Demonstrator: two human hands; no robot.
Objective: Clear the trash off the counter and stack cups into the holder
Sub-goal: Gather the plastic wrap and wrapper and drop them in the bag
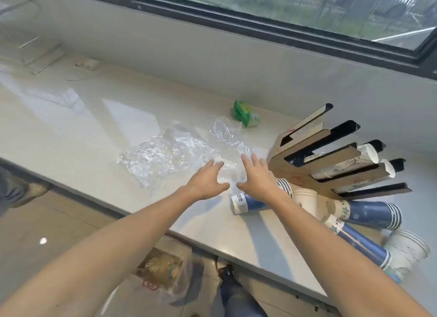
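Crumpled clear plastic wrap [170, 153] lies spread over the middle of the white counter [71, 132]. My left hand [208, 180] and my right hand [256, 174] hover side by side at its near right edge, fingers apart, holding nothing. A green wrapper [244, 114] lies behind the plastic. To the right stands a brown slotted cup holder [331, 160] with white cups in two of its slots. Stacks of blue and white paper cups [369, 214] lie on their sides near the counter's front right. One blue stack [248, 204] lies just under my right wrist.
A wall and a dark-framed window [283, 14] run behind the counter. A clear acrylic stand [40, 56] sits at the far left. Below the counter edge, a plastic bag with rubbish [165, 271] rests on the floor. Another person's leg and shoe [23, 191] show at the left.
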